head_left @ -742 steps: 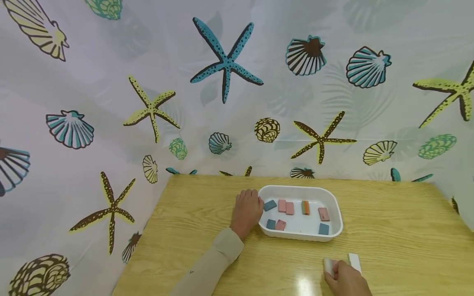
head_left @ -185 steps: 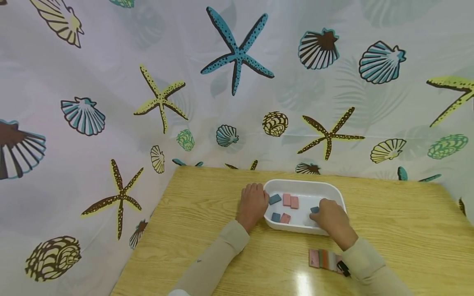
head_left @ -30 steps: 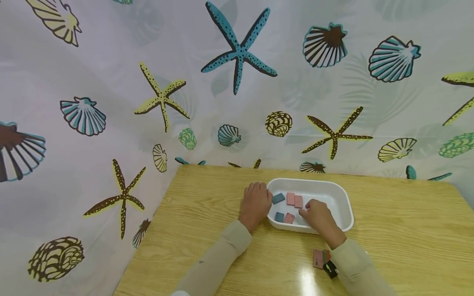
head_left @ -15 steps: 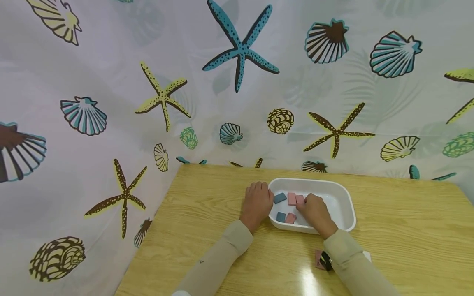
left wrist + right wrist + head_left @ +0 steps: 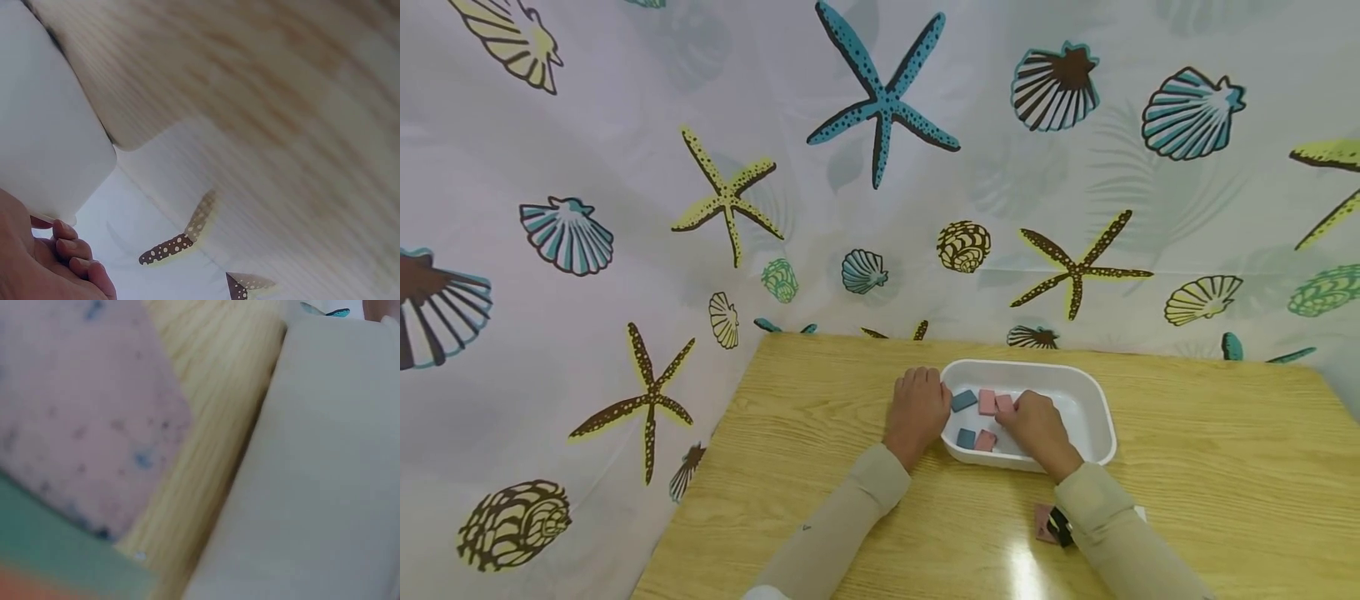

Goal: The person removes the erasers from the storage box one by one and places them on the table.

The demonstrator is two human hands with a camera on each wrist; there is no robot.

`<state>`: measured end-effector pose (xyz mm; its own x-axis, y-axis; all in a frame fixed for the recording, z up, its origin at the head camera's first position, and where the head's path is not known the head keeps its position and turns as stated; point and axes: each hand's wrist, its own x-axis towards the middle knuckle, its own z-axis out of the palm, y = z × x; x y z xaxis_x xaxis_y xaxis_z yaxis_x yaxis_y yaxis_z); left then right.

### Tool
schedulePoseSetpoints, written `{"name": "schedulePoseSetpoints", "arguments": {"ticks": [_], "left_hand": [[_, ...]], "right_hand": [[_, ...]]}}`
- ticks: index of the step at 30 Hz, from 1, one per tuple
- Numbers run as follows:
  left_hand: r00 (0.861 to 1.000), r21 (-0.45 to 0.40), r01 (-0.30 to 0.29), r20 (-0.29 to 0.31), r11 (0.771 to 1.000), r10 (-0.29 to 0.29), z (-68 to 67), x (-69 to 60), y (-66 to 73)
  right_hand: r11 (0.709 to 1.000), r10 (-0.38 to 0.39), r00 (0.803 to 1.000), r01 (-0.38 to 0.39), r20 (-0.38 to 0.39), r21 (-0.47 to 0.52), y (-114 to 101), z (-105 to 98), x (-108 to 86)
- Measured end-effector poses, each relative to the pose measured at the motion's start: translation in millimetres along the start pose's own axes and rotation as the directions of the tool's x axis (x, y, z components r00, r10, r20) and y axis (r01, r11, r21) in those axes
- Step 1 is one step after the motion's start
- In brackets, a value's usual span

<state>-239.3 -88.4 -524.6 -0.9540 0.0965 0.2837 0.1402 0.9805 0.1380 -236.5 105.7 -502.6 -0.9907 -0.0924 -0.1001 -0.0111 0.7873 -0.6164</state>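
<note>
A left hand (image 5: pixel 917 410) steadies the white tray (image 5: pixel 1081 417) by its end as the right hand (image 5: pixel 1036 427) pinches a pink block (image 5: pixel 1004 403) inside; lifting straight up should spare the neighbouring block (image 5: pixel 987 402).

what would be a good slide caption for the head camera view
Left hand gripping a white rounded-rectangular plastic tray, right hand pinching a small pink rectangular block inside it.

1. Yr R hand (image 5: pixel 1036 429) left the tabletop (image 5: pixel 820 392) spot of approx. 25 s ago, entered the tray (image 5: pixel 1086 417) & gripped the pair's RH pink block (image 5: pixel 1004 403).
2. That block got skewed vs its neighbour in the last sec.
3. Tray lost 3 blocks: green-orange block (image 5: pixel 62 550), far-R pink, far-R blue.
4. Green-orange & a marked pink block (image 5: pixel 1043 522) had joined the tabletop.
</note>
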Motion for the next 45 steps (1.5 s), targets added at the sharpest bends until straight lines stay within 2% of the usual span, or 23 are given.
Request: {"name": "schedulePoseSetpoints", "arguments": {"ticks": [8,12,16,22,27,33,45], "left_hand": [[1.0,0.022,0.015,0.012,1.0,-0.015,-7.4,-1.2,0.9],[0.999,0.016,0.017,0.028,1.0,-0.018,-6.3,-1.2,0.4],[1.0,0.019,0.02,0.024,1.0,-0.02,-4.1,-1.4,-1.0],[1.0,0.027,0.006,-0.019,1.0,-0.005,-3.5,-1.8,-2.2],[1.0,0.017,0.007,-0.005,1.0,-0.007,-5.3,-2.1,-1.0],[1.0,0.007,0.01,-0.009,1.0,-0.01,-5.5,-2.3,0.5],[1.0,-0.003,0.02,0.007,1.0,-0.02,-5.9,-0.5,3.7]], "right_hand": [[0.999,-0.042,0.998,0.041,-0.044,-0.029,-12,-20,-8.9],[0.999,-0.047,0.998,0.046,-0.046,-0.029,-16,-31,-18.0],[0.998,-0.058,0.997,0.056,-0.052,-0.039,-16,-38,-25.8],[0.993,-0.109,0.991,0.106,-0.076,-0.048,-13,-49,-37.4],[0.988,-0.146,0.984,0.14,-0.103,-0.069,-8,-58,-50.3],[0.99,-0.123,0.987,0.115,-0.107,-0.078,2,-66,-68.9],[0.997,-0.048,0.998,0.046,-0.046,-0.058,35,-78,-102.1]]}}
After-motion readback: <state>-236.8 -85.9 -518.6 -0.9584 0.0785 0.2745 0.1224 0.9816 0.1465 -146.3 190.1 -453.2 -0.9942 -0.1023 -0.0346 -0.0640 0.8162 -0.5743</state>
